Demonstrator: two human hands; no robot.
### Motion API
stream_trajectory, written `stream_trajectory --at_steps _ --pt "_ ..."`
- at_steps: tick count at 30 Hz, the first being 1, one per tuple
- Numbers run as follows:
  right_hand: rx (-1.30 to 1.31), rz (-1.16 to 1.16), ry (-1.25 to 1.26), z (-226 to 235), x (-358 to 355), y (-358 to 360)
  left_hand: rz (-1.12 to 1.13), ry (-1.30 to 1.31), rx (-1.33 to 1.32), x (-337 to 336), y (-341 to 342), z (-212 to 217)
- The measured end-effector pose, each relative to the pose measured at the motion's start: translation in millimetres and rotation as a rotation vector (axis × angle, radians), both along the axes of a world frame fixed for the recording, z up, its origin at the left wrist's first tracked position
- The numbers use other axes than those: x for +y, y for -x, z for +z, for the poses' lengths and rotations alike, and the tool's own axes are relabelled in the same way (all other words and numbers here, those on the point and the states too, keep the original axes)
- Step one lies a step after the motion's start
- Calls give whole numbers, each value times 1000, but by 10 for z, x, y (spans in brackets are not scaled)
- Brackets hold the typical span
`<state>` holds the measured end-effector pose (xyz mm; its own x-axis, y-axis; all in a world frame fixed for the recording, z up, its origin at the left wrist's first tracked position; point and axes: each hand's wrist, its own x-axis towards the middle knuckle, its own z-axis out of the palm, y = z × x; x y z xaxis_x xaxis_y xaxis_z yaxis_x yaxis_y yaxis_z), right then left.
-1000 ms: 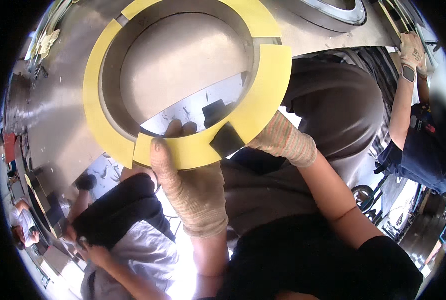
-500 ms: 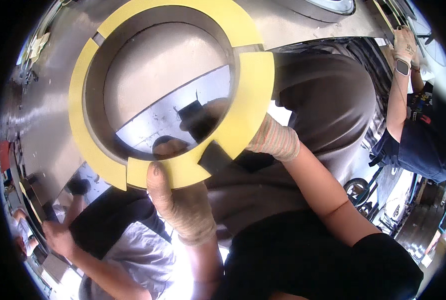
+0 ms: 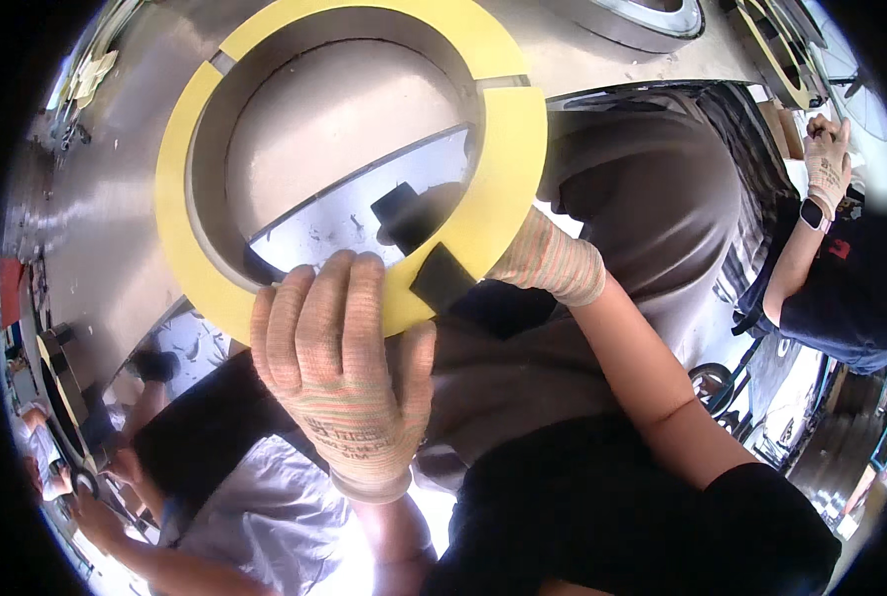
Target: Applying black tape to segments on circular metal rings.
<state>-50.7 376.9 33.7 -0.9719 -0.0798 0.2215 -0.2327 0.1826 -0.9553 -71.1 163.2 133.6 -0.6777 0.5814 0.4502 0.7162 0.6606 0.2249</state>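
Observation:
A large thick ring [image 3: 180, 164] with a flat yellow face and a grey inner wall reaches over the near edge of the metal table. Narrow gaps break its yellow face at the upper left and upper right. On its lower right part sits a black square patch [image 3: 443, 279]. My left hand [image 3: 329, 358], in a striped knit glove, lies on the near part of the yellow face with fingers stretched out and the thumb apart. My right hand [image 3: 553, 260], gloved alike, is at the ring's lower right outer edge; its fingers are hidden behind the ring.
Another ring-shaped part [image 3: 652, 25] lies on the metal table [image 3: 96, 219] at the far right. One co-worker's gloved hand [image 3: 827, 164] is at the right, near more yellow-faced parts [image 3: 776, 50]. Another person's arm [image 3: 116, 526] is at the lower left.
My left hand has gone from gripping the near rim, thumb on top, to lying with its fingers over the yellow face. The ring has shifted slightly right, and a yellow gap near the patch has closed.

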Motion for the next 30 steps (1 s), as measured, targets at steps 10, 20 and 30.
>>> stream_trajectory --at_steps 10,20,30 --pt "55 1 -265 80 98 26 -46 108 5 73 57 16" --pt "37 9 -79 -25 30 27 66 108 -19 97 -61 71" --pt "59 18 -136 130 63 42 161 -15 -191 410 13 156"
